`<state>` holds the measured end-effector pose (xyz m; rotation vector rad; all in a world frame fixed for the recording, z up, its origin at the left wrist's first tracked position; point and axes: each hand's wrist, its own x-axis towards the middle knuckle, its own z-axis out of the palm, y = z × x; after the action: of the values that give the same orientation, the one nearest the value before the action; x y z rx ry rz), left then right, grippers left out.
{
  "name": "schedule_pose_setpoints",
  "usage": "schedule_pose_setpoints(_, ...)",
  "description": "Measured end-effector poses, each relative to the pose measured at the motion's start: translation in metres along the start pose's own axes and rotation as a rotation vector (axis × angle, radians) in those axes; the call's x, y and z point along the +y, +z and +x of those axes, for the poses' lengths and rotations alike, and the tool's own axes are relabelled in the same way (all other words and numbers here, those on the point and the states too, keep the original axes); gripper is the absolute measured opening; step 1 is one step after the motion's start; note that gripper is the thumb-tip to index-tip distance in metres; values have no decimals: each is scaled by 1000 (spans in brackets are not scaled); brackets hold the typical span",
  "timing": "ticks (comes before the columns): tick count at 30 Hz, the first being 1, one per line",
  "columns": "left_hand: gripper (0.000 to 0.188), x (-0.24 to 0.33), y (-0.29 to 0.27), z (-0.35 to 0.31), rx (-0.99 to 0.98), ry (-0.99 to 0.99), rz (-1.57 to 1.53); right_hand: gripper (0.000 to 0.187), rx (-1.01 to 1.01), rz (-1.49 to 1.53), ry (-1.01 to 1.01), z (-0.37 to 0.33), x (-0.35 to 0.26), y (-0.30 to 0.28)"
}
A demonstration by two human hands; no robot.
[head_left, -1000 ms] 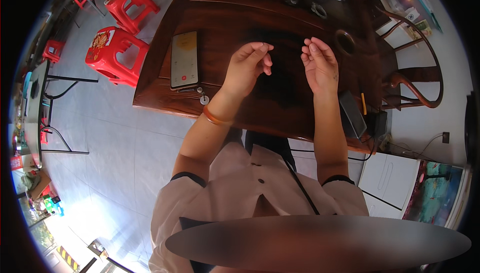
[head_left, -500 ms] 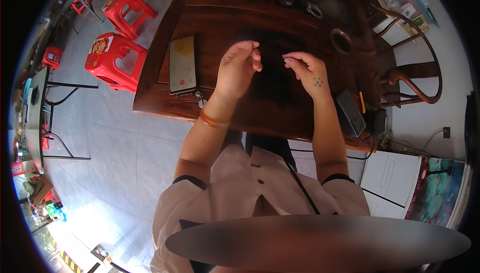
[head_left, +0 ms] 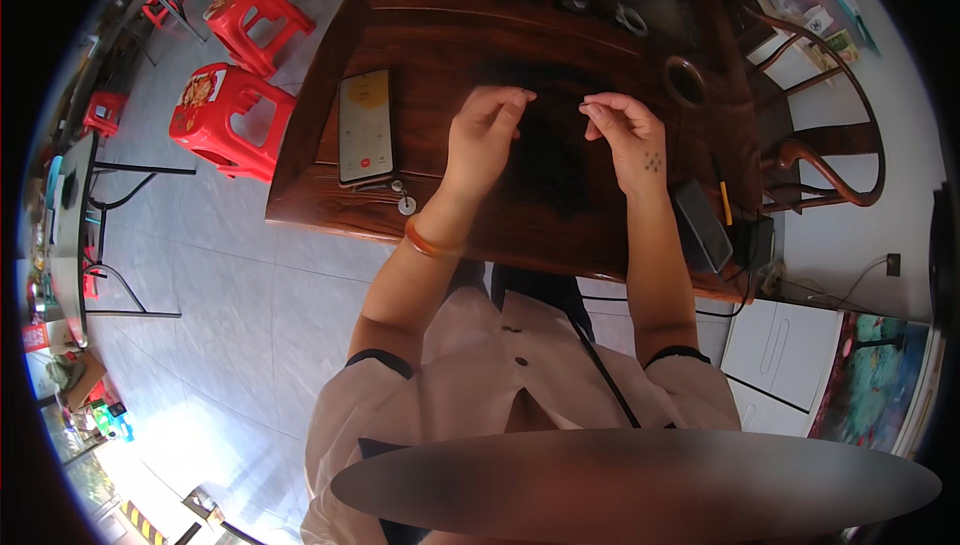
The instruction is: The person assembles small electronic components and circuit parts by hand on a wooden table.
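Dark polished wood of the desk lies under my raised left hand and right hand; their fingers are gathered close, but whether they pinch something fine I cannot tell. Below, between them, lies a black patch. Steady, light moves would suit; the smartphone, left, and flat black device, right, narrow my room

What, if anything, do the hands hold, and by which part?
It cannot be told: left hand and right hand pinch above the dark brown wooden table, but nothing clear shows in either.
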<state>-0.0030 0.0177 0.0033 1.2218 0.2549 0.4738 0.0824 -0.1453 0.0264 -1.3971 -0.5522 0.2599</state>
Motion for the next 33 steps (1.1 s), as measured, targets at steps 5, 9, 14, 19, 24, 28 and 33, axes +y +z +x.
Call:
schedule_pose_setpoints(5,7,0,7,-4,61,671,630,12,49,-133,-73,-2,-9,2)
schedule_pose_setpoints(9,12,1,5,-5,1,772,850,12,38,-156,-77,-3,-11,0)
schedule_pose_setpoints(14,13,1,5,-4,9,870,950,14,48,-208,-48,-5,-16,1)
schedule_pose_setpoints(19,15,1,5,-4,19,924,1001,11,50,-251,-127,-6,-16,1)
schedule_pose_setpoints(24,26,5,11,-4,-86,808,698,10,2,-275,-209,-7,-14,5)
schedule_pose_setpoints(28,22,0,10,-5,-227,576,402,12,-34,-417,-379,-8,-13,14)
schedule_pose_setpoints(33,12,1,7,-6,-185,509,421,13,-79,-284,-365,-8,-5,17)
